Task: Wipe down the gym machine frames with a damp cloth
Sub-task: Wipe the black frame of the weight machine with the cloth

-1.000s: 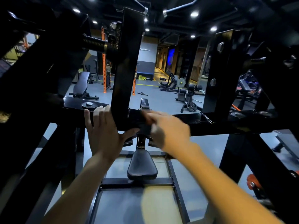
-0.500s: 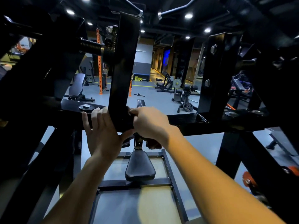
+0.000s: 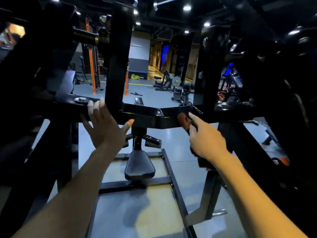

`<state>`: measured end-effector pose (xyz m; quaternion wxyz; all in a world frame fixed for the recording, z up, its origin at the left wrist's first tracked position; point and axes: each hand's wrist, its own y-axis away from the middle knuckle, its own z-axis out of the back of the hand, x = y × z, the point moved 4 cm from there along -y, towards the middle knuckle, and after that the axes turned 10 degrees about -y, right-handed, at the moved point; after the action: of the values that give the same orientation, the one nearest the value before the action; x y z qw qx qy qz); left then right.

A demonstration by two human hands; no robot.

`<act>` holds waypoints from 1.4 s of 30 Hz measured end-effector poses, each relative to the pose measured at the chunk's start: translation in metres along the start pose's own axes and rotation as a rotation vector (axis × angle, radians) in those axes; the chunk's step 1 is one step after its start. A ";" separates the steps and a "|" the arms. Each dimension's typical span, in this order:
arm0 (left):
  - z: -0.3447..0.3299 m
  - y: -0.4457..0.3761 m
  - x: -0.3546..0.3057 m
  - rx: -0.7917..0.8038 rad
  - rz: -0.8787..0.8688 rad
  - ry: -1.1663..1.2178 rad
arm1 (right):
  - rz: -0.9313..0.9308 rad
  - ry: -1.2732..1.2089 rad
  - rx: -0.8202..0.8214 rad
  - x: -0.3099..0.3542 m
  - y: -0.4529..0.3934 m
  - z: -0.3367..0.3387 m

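Dark cloth (image 3: pixel 183 119) pinched in right hand (image 3: pixel 206 140), pressed to crossbar (image 3: pixel 151 117) for wiping; left hand (image 3: pixel 103 125) spread flat, likely for bracing.

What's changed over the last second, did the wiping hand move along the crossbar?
Yes. The right hand, gripping the cloth, slid rightward along the black crossbar, from beside the left upright at the centre toward the right upright. The left hand stayed flat and open against the crossbar by the left upright; the seat pad below is unmoved.
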<state>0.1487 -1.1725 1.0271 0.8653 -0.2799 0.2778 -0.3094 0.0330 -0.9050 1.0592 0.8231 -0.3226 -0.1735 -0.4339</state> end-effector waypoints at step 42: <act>0.063 0.425 -0.138 1.155 0.649 1.260 | -0.550 -1.023 0.125 -0.202 0.333 0.070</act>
<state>0.2617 -0.7805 0.8340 0.6036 0.5092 0.5657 -0.2373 0.1941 -0.5971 0.8690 0.5092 -0.3850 -0.6517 -0.4097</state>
